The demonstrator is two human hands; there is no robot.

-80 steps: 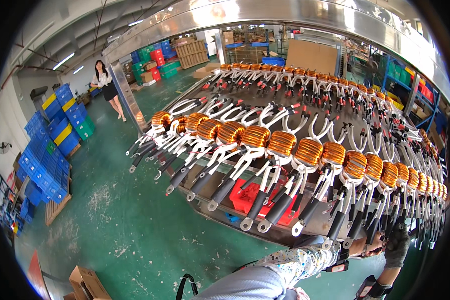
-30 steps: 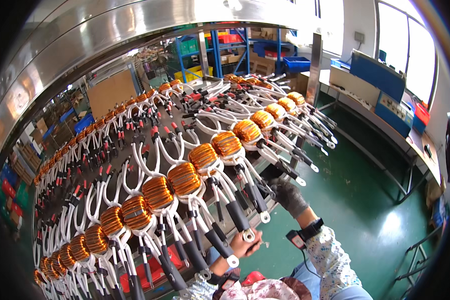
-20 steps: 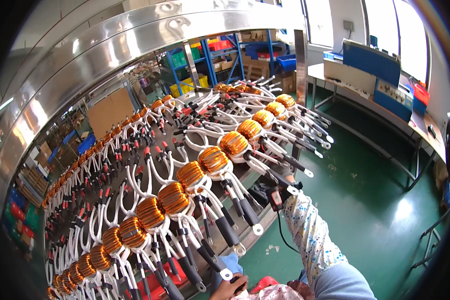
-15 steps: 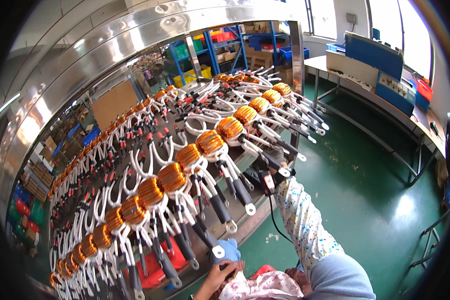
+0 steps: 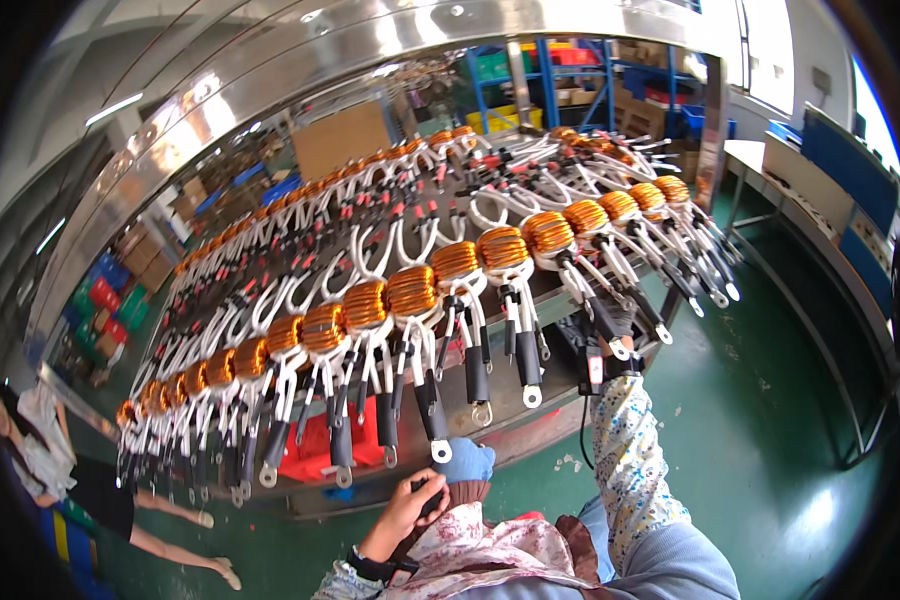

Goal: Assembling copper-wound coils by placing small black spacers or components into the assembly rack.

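Taking the middle of the head view as the clock's centre, we had a long row of copper-wound coils (image 5: pixel 505 248) on the metal surface (image 5: pixel 560 285), running from past 8 o'clock up to 2 o'clock. White leads (image 5: pixel 373 254) came off both sides of each coil; those on our side ended in black sleeves (image 5: pixel 475 372) and ring lugs (image 5: pixel 532 397) that overhung the edge. A second, farther row of coils (image 5: pixel 343 176) curved past 11 o'clock.

Our gloved right hand (image 5: pixel 625 318) was just past 3 o'clock, close behind the hanging leads. Those leads partly hid it, so we could not tell whether its grip was spread or pinching one of them. A black wrist device (image 5: pixel 595 370) sat below it, trailing a dark cable (image 5: pixel 584 437) toward 4 o'clock.

Our bare left hand (image 5: pixel 410 508) was near 6 o'clock, below the lugs and in front of our blue-clad knee (image 5: pixel 466 460). Its fingers were bent near something dark, but we could not tell whether the grip pinched it.

At 7 o'clock a red bin (image 5: pixel 335 440) showed behind the leads, and at 8 o'clock another person (image 5: pixel 50 450) stood apart from us.
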